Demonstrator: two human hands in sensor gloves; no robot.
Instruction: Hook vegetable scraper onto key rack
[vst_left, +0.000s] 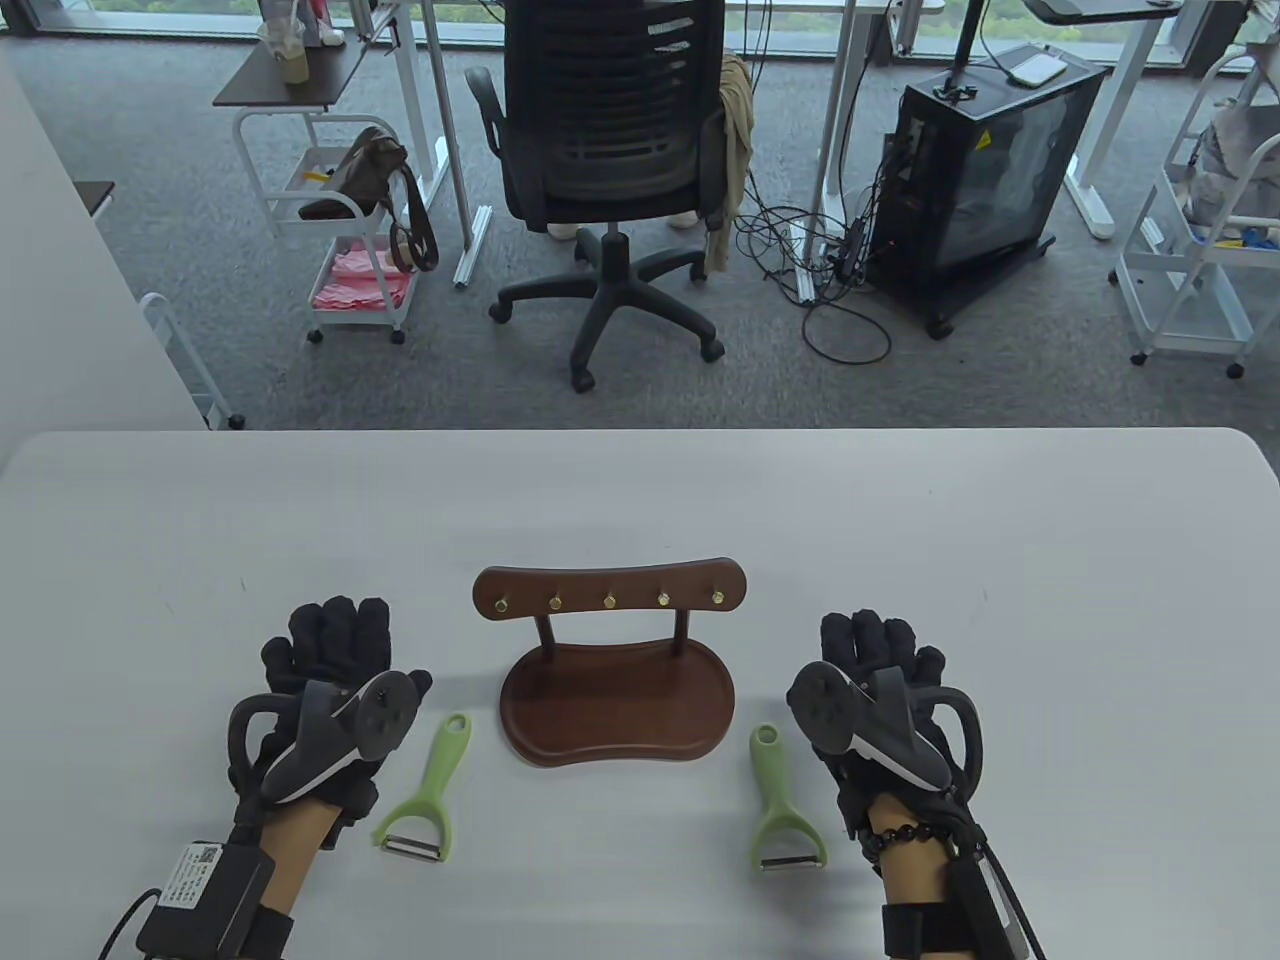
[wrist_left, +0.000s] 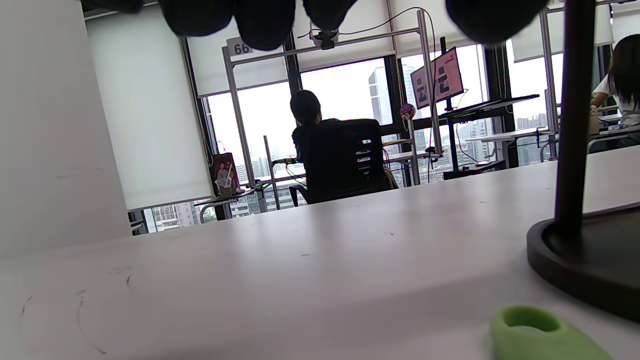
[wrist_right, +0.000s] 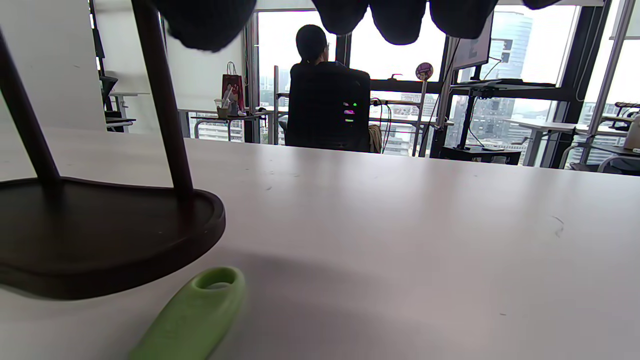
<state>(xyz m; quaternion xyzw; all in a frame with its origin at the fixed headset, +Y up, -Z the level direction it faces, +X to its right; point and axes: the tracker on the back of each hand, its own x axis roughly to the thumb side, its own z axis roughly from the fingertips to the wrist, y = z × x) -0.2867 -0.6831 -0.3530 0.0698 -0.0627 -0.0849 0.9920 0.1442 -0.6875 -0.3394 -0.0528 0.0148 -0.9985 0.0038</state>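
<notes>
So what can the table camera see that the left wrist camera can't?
Only the table view shows both hands, left and right, flat on the table, two whole green scrapers, and the key rack's brass hooks.

Only the left wrist view shows a person seated at a far desk.

Both show the rack's dark base, the left scraper's handle end and the table.

Grey carpet floor (vst_left: 180, 150). Black mesh office chair (vst_left: 610, 130) at 12 o'clock, white-legged desks either side. Black PC tower (vst_left: 985, 175) at 1 o'clock, cables beside. White trolley (vst_left: 345, 250) at 11. Daylight through tall windows (wrist_right: 505, 55).
</notes>
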